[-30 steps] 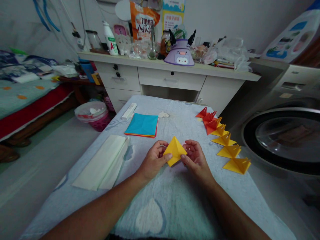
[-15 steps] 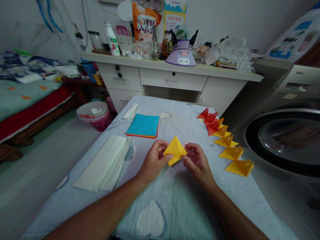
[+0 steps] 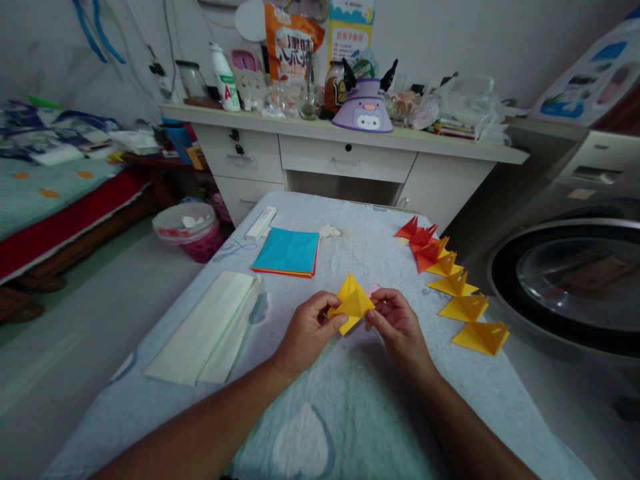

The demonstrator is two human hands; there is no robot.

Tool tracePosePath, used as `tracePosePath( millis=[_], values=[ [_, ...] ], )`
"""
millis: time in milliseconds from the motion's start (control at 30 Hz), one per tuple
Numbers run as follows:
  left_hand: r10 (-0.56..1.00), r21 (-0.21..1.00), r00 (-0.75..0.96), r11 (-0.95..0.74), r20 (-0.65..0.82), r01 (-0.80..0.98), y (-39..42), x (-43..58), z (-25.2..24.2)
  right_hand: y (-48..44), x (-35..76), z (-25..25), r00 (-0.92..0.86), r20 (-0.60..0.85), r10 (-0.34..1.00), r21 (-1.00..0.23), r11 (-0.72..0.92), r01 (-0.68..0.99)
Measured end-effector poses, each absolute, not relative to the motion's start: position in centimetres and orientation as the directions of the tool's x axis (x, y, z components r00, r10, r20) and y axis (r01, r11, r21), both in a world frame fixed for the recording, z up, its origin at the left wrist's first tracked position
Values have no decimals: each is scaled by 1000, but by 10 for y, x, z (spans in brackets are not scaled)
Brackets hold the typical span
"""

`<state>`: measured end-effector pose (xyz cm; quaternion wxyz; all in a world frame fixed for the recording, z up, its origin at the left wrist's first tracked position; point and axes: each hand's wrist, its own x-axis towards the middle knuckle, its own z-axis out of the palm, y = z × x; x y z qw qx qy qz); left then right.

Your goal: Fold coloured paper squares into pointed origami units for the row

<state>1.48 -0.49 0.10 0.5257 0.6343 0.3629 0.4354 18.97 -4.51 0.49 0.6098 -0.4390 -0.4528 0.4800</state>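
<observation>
Between my two hands is a yellow folded origami paper [image 3: 354, 303], diamond-shaped, held just above the cloth-covered table. My left hand [image 3: 313, 327] pinches its left corner between thumb and fingers. On the other side, my right hand [image 3: 397, 323] grips the right corner with thumb and fingertips. A loose flap stands partly lifted on the paper's upper face. Beyond my hands lies a stack of square paper [image 3: 286, 251], blue on top with red and yellow edges below. Along the right side runs a row of folded pieces, red ones [image 3: 429, 255] farther off and yellow ones [image 3: 481, 337] nearer.
A pale folded cloth or paper [image 3: 207, 327] lies on the left of the table [image 3: 300, 440], with a slim white box [image 3: 261, 223] behind it. A cluttered cabinet [image 3: 345, 163] stands beyond, a washing machine [image 3: 590, 200] to the right, a pink bin [image 3: 203, 247] to the left.
My left fingers have shifted over the front of the yellow paper. Its upper flap, flat before, now stands partly lifted. The other things on the table stay put.
</observation>
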Motion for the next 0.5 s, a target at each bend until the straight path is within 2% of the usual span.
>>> tracePosePath(
  millis=[100,167,267,500],
  values=[
    [895,934,319,-350,311,72,-6,12,7,-45,190,5,164,133,978,-975,158,-156],
    [882,910,297,-405,365,85,-6,11,9,-45,190,5,206,135,969,-976,166,-144],
    [880,899,258,-431,399,80,-6,10,11,-47,190,7,246,155,957,-978,185,-101],
    [880,886,217,-452,424,102,-6,7,10,-54,191,8,172,270,947,-960,250,127]
  ],
)
